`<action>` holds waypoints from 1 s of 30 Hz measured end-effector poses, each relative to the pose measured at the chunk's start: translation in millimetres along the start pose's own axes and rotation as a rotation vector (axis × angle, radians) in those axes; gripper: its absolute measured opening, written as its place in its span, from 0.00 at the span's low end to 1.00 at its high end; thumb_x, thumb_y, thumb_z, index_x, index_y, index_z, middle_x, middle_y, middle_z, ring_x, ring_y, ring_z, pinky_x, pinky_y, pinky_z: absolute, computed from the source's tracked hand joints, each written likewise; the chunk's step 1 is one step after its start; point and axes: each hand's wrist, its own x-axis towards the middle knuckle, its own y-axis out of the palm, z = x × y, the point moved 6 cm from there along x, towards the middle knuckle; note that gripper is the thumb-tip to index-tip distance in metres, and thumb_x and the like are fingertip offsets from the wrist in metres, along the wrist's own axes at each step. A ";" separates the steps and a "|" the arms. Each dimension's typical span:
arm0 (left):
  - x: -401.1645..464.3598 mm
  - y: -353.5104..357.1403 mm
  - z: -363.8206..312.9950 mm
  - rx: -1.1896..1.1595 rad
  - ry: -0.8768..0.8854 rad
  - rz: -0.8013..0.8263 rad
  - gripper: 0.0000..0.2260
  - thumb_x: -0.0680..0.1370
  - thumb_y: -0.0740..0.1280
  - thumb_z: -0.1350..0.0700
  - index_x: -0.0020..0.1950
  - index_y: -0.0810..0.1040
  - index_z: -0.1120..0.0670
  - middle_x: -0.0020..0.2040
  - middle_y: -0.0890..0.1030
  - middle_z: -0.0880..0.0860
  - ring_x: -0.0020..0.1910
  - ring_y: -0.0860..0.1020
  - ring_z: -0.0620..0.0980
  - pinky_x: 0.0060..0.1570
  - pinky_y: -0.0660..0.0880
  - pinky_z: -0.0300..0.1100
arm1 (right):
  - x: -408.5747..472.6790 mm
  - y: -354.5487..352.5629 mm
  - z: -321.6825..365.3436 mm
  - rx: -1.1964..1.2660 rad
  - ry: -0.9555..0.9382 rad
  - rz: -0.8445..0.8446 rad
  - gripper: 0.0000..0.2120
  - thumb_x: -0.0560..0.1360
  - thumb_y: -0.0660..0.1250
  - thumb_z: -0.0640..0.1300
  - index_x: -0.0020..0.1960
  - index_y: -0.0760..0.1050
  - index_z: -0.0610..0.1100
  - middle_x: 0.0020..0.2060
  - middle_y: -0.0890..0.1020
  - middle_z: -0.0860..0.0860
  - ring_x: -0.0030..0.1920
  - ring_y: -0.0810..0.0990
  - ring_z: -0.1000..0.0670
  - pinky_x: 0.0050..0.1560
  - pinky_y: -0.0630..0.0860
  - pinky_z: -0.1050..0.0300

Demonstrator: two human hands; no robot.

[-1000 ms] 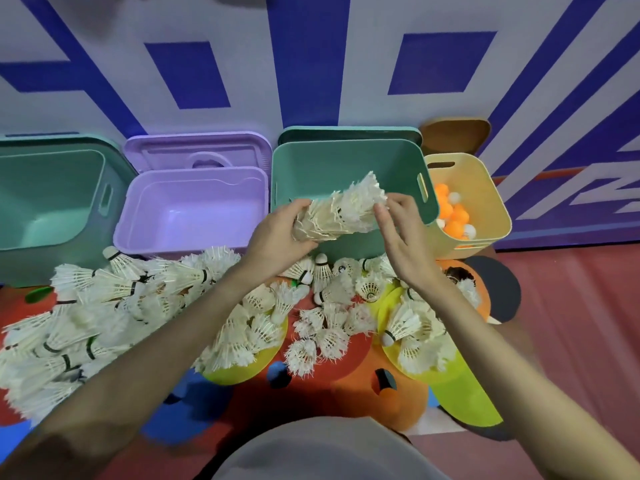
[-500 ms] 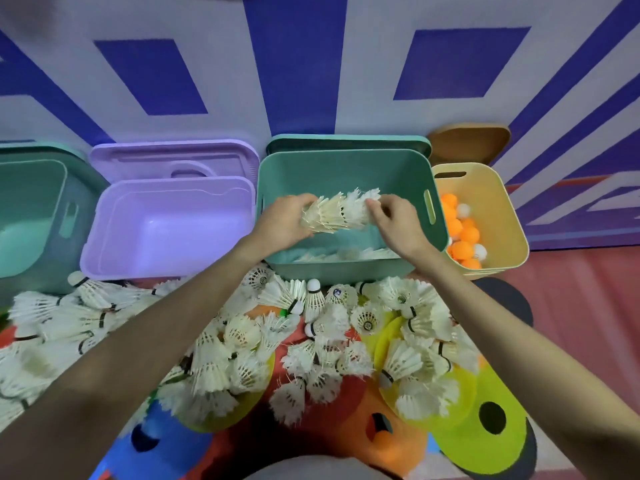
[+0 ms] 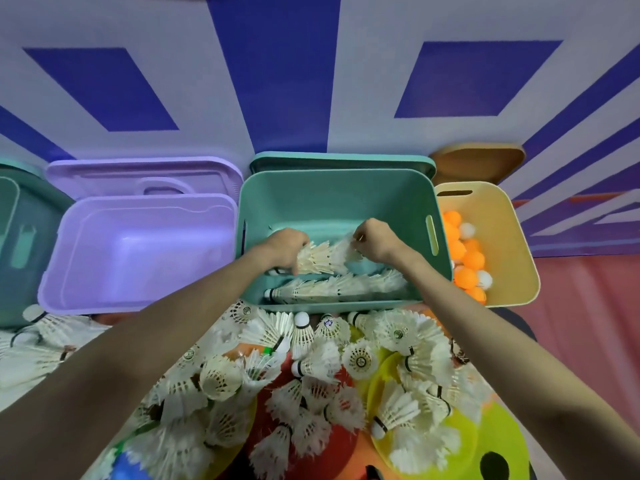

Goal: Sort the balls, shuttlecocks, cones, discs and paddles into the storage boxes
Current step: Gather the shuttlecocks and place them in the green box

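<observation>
Both hands grip a shuttlecock stack — ends hidden — inside the green box.

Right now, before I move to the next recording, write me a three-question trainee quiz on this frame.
1. True or false: both hands, left hand and right hand, are inside the green box.
2. Which box holds the orange balls? A purple box B yellow box C green box
3. Fill in: the hands hold a stack of ____.

Key: 1 true. 2 B. 3 shuttlecocks.
</observation>
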 end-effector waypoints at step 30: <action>-132.8 -30.9 -38.8 -0.232 0.240 -0.436 0.14 0.78 0.66 0.56 0.64 0.75 0.53 0.60 0.78 0.51 0.55 0.77 0.47 0.57 0.74 0.46 | -124.5 -16.0 38.1 -0.024 -0.345 -0.213 0.15 0.77 0.65 0.43 0.63 0.73 0.40 0.55 0.78 0.43 0.53 0.77 0.47 0.55 0.74 0.54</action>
